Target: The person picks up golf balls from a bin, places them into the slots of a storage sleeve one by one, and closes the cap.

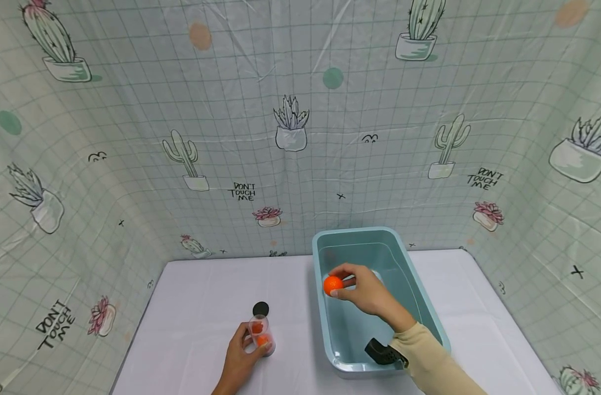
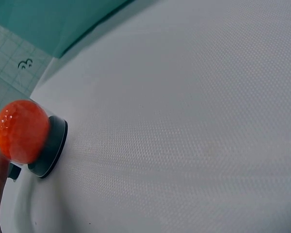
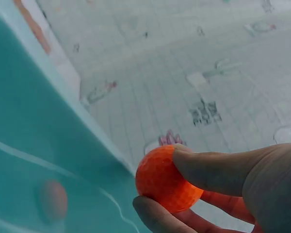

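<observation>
My right hand (image 1: 361,288) pinches an orange golf ball (image 1: 333,286) between thumb and fingertips, over the left side of a blue-green plastic bin (image 1: 374,340). The ball's dimpled surface shows close up in the right wrist view, near the bin's rim. On the table left of the bin, my left hand (image 1: 241,354) grips a clear tube (image 1: 268,329), thumb on its near side. Orange balls (image 1: 263,340) show through its wall. The left wrist view has one orange ball (image 2: 22,131) above the tube's dark base (image 2: 51,148). Just beyond the tube lies a black round lid (image 1: 260,309).
The bin stands on the right part of a white-covered table (image 1: 201,307). A black wrist strap mount (image 1: 383,351) on the right sleeve hangs over the bin's near end. Behind and beside the table hangs a cactus-print cloth (image 1: 300,181).
</observation>
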The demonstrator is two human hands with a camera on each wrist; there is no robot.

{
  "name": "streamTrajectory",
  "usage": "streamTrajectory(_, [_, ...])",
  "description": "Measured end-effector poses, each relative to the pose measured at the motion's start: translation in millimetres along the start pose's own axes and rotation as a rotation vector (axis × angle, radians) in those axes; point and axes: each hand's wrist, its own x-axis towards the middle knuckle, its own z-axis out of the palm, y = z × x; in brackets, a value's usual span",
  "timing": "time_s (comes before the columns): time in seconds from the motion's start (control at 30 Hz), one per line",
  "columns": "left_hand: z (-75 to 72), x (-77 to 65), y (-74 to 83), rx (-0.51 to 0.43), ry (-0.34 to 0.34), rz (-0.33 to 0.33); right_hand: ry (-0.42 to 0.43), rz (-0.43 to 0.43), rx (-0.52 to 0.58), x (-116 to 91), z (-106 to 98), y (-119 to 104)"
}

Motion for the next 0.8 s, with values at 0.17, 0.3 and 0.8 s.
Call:
streamTrajectory(0.17, [0.8,0.7,-2.1,0.014,-0.001,-0.010,-0.033,-0.043,0.023,-1,17,-6])
streamTrajectory(0.3, [1.4,0.9,-2.0,0.017,0.001,-0.012,-0.050,-0.050,0.058,-2,29,-15])
streamTrajectory(0.8, [0.4,1.6,6.6,0.025,-0.004,-0.098,-0.127,-0.100,0.125,4,85,-49])
